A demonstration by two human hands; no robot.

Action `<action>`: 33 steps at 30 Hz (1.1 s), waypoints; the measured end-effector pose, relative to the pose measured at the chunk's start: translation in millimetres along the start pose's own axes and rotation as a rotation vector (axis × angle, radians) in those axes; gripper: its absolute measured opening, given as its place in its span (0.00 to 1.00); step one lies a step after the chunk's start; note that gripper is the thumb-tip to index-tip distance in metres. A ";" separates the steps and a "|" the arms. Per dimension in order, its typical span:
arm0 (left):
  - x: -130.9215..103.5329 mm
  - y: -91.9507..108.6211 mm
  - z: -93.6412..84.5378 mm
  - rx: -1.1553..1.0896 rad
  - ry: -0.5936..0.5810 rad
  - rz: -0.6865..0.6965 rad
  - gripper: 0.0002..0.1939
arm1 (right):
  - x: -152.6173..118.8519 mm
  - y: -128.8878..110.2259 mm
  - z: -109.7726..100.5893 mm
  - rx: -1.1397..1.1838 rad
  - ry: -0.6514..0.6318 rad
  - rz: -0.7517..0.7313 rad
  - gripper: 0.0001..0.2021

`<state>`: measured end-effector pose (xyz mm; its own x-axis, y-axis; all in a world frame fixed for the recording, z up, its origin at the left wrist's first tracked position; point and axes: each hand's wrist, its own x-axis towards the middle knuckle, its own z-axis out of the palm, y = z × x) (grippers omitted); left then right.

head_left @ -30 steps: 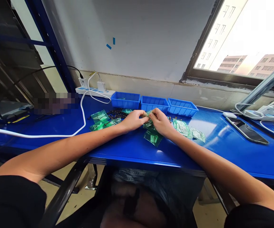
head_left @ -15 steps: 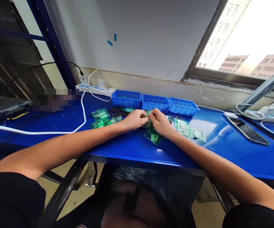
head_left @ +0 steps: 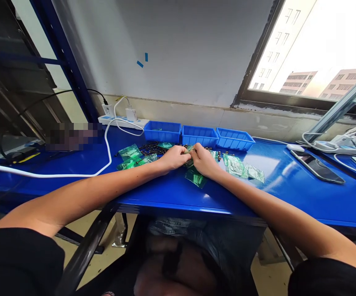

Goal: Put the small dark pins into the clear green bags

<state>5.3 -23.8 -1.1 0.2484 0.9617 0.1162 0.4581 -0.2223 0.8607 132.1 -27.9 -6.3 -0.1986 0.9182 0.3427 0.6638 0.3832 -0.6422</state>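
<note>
My left hand (head_left: 175, 157) and my right hand (head_left: 205, 160) meet over the blue table, closed with thumbs and fingers pinching a small green plastic bag (head_left: 188, 162) between them. The hands cover most of that bag. Just below my right hand lies another green bag (head_left: 196, 177) with pale pieces showing through. Left of my left hand are several green bags (head_left: 130, 153) and a heap of dark screws (head_left: 151, 148). To the right of my right hand lie more filled bags (head_left: 235, 165) and a few loose small screws (head_left: 219, 155).
Three blue bins (head_left: 199, 135) stand in a row behind the hands. A white power strip (head_left: 110, 120) with a thick white cable (head_left: 107, 142) is at the left. On the right lie a phone (head_left: 317, 166) and another power strip (head_left: 332, 146). The table (head_left: 172, 193) ends near my lap.
The view has shifted slightly, so the wall and bins sit a little lower and further left. Both hands keep their pinch on the bag, with little visible movement.
</note>
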 end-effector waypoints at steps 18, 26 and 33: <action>-1.7 0.6 1.2 -0.009 0.025 -0.040 0.11 | 2.0 -4.1 0.6 -0.049 -0.022 0.030 0.13; -1.3 -0.8 2.0 -0.033 0.007 -0.026 0.11 | 1.2 -7.5 0.4 -0.088 -0.026 0.045 0.14; -0.1 -0.5 3.6 -0.097 0.010 -0.066 0.11 | 4.1 -1.8 1.6 -0.105 -0.002 -0.011 0.13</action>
<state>8.1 -24.3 -3.3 0.2116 0.9754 0.0622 0.3883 -0.1423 0.9105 129.0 -24.7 -4.9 -0.2075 0.9144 0.3477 0.7333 0.3807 -0.5634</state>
